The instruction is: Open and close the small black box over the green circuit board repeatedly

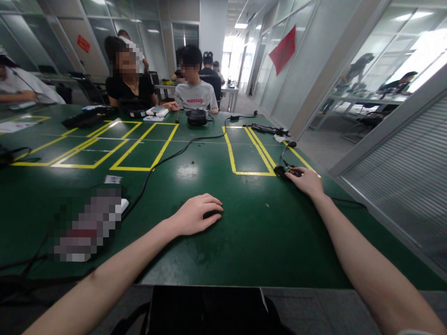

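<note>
Being positioned near the right side of the green counter [251,251], by a corner of yellow tape [253,174], the dark wired device [280,171] is clamped between thumb and fingers of the right hand [309,181], apparently to steady it. Its long axis is set roughly crosswise, the free end pointed left. The left hand [198,215] is rested palm-down, fingers slightly apart, presumably for support.

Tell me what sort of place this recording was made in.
Probably an office or workshop used for bench work: a large green table marked out with yellow lines, glass partitions along the walls, and a further desk beyond the glass.
</note>
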`<state>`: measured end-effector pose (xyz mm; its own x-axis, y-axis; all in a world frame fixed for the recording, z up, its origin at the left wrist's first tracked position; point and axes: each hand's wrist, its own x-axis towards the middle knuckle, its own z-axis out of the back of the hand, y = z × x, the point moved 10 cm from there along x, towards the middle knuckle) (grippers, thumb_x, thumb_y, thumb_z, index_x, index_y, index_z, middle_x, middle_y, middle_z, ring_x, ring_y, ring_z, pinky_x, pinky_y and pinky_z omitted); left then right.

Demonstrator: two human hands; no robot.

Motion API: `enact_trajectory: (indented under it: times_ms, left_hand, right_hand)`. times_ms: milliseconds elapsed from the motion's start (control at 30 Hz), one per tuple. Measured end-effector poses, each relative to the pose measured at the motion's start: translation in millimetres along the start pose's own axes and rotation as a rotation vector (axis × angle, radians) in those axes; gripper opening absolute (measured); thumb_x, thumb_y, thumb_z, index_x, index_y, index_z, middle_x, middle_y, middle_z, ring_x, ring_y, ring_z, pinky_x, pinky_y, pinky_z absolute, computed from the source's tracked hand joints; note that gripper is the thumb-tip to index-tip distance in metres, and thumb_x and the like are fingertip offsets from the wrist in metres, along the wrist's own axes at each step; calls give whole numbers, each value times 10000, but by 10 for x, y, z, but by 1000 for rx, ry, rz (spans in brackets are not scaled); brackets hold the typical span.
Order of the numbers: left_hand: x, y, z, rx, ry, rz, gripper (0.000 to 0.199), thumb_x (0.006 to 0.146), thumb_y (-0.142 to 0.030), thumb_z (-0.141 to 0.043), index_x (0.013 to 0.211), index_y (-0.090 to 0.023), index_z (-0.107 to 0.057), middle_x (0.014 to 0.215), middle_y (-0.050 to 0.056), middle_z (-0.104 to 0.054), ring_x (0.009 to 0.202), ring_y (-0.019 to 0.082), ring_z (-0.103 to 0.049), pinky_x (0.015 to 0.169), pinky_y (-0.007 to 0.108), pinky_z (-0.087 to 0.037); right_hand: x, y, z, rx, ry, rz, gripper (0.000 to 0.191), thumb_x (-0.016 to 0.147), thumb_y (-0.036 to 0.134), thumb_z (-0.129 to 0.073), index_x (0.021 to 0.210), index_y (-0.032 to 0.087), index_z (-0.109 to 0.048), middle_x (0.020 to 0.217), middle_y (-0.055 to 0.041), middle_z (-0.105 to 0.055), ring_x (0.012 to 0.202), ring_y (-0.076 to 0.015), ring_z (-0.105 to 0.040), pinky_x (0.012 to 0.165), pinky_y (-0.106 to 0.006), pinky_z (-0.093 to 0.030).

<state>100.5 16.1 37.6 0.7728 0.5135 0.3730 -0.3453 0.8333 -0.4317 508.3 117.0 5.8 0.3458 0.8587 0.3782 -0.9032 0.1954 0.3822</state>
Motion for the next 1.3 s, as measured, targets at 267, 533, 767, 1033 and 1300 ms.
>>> enact_trajectory:
  times_ms: [267,533,767,1033,1300]
  left_hand:
    - [4,14,92,7,-84,4,259,1001,-285,-589,1233,-214,-680,1254,94,-718,1173,236,-658,1009,405,-546]
    - [11,-28,45,20,-7,6,318,847,-429,-771,1049,-198,-688,963,66,-743,914,232,-669,839,361,-522]
    - [21,89,-22,40,39,82,454,827,-408,-781,1217,-212,-655,1157,94,-715,1066,272,-649,965,414,-525]
    - [-7,106,-16,15,-5,124,549,851,-329,-745,1356,-187,-585,1357,148,-654,1282,309,-577,1086,482,-507]
    - [6,144,12,-34,-62,131,260,875,-242,-712,1128,-214,-661,1177,84,-714,1118,254,-652,991,408,-550]
  right_hand:
    - [-772,1653,-295,358,356,500,356,808,396,-764,1091,179,-775,1082,-114,-772,955,-277,-726,866,-403,-572]
    - [-1855,2704,-140,644,684,1016,291,858,342,-776,1095,177,-753,972,-70,-705,842,-191,-684,777,-307,-534]
    - [-1660,2618,-28,738,563,929,238,870,338,-766,1053,188,-741,999,-76,-692,852,-182,-666,755,-300,-546]
    - [-1689,2636,-111,717,537,864,172,869,290,-738,1020,216,-705,1120,-99,-702,1031,-228,-699,916,-357,-565]
    - [-1717,2620,-161,486,513,948,322,845,411,-775,1108,226,-752,1229,-101,-723,1071,-256,-731,939,-370,-581]
